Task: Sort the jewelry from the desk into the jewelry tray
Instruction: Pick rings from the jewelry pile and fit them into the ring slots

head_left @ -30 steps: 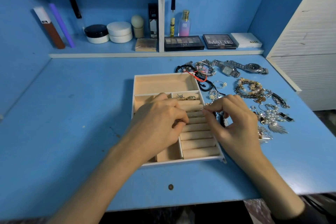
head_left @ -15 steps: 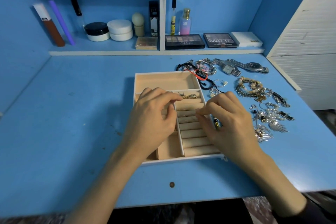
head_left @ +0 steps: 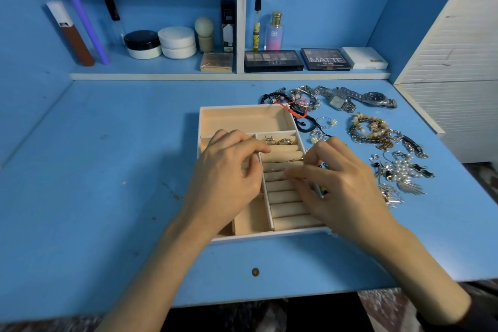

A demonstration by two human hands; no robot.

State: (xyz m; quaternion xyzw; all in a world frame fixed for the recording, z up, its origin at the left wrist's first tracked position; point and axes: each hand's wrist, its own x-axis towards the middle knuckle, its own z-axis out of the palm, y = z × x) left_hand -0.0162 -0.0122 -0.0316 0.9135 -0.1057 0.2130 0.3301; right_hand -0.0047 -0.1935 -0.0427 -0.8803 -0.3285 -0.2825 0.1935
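My right hand (head_left: 341, 183) has its fingertips (head_left: 292, 174) drawn narrow, pinched low over the ring rolls (head_left: 285, 197) of the tray (head_left: 242, 116); something small and thin seems to sit between them, but I cannot tell what, or whether it is already seated. My left hand (head_left: 229, 172) rests curled on the tray's left side, fingers loosely bent, holding nothing that I can see, its index tip near the divider.

What the next move turns on, I judge: the rolls run left to right, so a ring must go down into a groove across them. Two rings (head_left: 277, 141) already stand in the top groove, just beyond my left fingertips. The grooves below my right fingers look free.

The remaining jewelry lies to the right of the tray, nearer my right hand: bracelets (head_left: 291, 105) touching the tray's far right corner, watches (head_left: 358, 98) behind, a beaded heap (head_left: 372, 131) and pearl pieces (head_left: 401, 172) well apart from the tray.

All sits on a blue desk (head_left: 107, 183), with cosmetics on the shelf (head_left: 151, 76) behind and a white slatted panel (head_left: 455, 56) at the right.
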